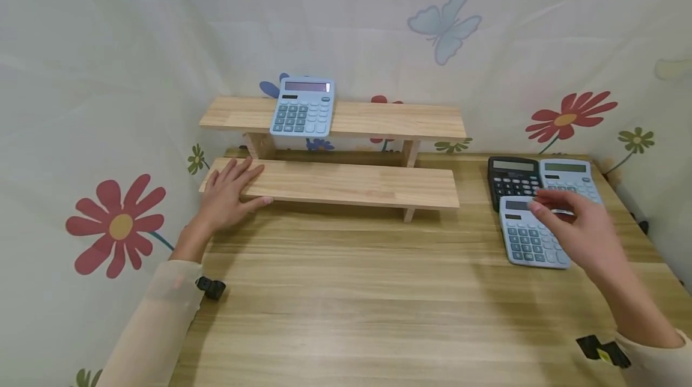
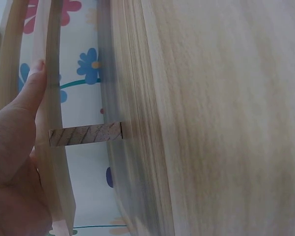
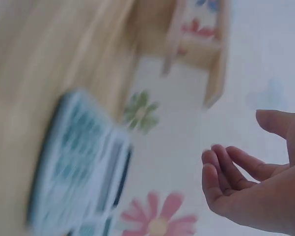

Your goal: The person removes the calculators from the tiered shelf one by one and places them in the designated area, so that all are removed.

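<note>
My left hand rests flat on the left end of the lower board of a two-tier wooden stand, fingers spread and thumb along its front edge. A light blue calculator leans on the upper board, left of its middle. On the right, my right hand hovers over a second light blue calculator, covering part of its right side. Its fingers are loosely bent, with nothing between them and the thumb in the right wrist view. Behind lie a black calculator and another light blue one.
The stand sits at the back of a wood-grain table, its short leg visible under the lower board in the left wrist view. A pale curtain with printed flowers and a butterfly hangs close behind and along the left side.
</note>
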A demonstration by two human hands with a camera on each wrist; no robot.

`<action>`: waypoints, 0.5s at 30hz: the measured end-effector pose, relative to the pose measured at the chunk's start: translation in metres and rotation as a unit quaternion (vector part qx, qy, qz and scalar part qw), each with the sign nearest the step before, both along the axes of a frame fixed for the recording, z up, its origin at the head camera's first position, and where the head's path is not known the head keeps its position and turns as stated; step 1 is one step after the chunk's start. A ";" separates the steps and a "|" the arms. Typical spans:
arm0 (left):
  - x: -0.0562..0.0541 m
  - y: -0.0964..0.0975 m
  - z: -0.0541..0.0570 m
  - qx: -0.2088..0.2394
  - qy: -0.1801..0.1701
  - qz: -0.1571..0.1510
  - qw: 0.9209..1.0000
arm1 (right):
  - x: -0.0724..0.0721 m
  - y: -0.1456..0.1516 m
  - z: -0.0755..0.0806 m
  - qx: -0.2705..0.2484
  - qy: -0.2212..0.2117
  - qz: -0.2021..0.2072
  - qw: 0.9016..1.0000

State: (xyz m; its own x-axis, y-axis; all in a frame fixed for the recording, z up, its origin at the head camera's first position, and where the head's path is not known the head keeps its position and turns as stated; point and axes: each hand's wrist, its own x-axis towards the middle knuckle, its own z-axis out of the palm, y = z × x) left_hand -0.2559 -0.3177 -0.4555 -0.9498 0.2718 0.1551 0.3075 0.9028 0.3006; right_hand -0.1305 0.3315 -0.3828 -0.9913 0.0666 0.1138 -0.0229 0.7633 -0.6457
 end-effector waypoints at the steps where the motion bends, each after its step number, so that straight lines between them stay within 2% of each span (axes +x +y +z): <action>1: 0.000 0.000 0.000 0.000 -0.002 0.000 1.000 | -0.001 -0.009 0.003 -0.011 0.009 0.014 1.000; 4: 0.000 -0.001 0.000 0.001 -0.006 -0.001 1.000 | -0.009 -0.036 0.010 -0.050 0.029 0.052 0.997; 9: 0.000 -0.002 -0.001 0.006 -0.005 -0.003 1.000 | -0.030 -0.084 0.015 -0.113 0.024 0.104 0.988; 15: -0.002 -0.001 0.001 0.005 -0.011 -0.006 1.000 | -0.058 -0.133 0.017 -0.174 0.028 0.169 0.970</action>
State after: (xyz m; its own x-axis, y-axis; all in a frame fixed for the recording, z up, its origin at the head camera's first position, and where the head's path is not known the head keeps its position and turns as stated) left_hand -0.2577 -0.3186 -0.4548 -0.9496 0.2816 0.1377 0.3115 0.8963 0.3156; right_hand -0.1888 0.1988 -0.3654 -0.9563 -0.2170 0.1961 -0.2755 0.4431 -0.8531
